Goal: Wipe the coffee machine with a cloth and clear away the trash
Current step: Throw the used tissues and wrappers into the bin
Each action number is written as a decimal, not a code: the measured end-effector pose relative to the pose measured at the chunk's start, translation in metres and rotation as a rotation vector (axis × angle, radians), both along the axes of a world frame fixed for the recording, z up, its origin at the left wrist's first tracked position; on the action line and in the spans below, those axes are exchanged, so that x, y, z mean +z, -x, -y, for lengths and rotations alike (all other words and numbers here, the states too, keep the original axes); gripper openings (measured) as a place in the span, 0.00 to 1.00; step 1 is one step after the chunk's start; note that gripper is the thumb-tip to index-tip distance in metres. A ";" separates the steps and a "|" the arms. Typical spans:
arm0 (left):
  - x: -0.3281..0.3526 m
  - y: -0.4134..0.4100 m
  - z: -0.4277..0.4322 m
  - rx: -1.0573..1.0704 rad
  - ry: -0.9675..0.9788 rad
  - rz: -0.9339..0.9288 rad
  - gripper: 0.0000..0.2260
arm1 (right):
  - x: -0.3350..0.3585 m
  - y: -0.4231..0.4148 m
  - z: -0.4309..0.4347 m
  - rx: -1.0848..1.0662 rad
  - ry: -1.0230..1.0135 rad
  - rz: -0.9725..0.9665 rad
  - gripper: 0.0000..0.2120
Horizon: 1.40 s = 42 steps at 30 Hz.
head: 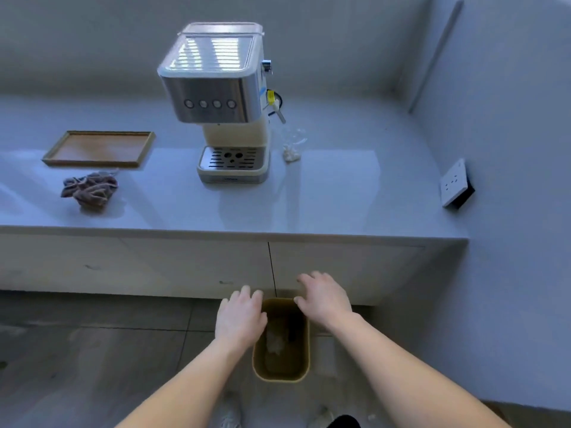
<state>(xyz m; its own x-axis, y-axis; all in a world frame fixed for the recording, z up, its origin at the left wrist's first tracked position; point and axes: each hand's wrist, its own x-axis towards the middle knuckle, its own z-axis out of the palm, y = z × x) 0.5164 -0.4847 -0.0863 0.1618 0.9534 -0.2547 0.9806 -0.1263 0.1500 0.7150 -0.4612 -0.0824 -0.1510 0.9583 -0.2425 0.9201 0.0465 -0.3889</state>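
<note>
Over the bin [304, 347] on the floor, both my hands hang palm-down with fingers spread and nothing in them. My left hand [240, 319] covers the bin's left rim; whether it touches the rim I can't tell. My right hand [324, 299] sits over the far right corner of the bin, fingertips pointing toward the cabinet front [139, 264]. Bin is yellowish, rectangular with rounded corners, standing just in front of the cabinet on the grey tile floor [92, 359]. Inside it: a pale crumpled lump [276, 339] and something dark beside it, too dim to identify.

Up on the counter [324, 196], the coffee machine [222, 97] stands upright near the middle, steel front with four round buttons, cream body, drip tray at the base. Steam wand [276, 111] hangs off its right side with a yellow tag. Just right of the machine's base lies a small clear plastic wrapper with white bits [292, 148], on the counter, near the drip tray but apart from it.

The cloth [89, 189] is a bunched brownish heap on the counter's left part, well apart from the machine, just in front of a wooden tray [49, 156]. Tray lies flat, left of the machine.

A white socket panel [454, 183] tilts out from the right wall above the counter's end. Shoes barely visible at bottom edge, blurred.
</note>
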 end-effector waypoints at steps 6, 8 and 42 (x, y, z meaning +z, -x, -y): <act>0.040 -0.008 0.001 0.051 -0.071 0.002 0.18 | 0.047 -0.013 -0.005 0.029 -0.064 -0.023 0.22; 0.051 -0.009 0.000 0.055 -0.089 -0.006 0.20 | 0.058 -0.016 -0.007 0.045 -0.072 -0.013 0.22; 0.108 -0.037 -0.232 -0.065 -0.215 0.174 0.17 | 0.121 -0.030 -0.238 -0.152 -0.142 0.044 0.21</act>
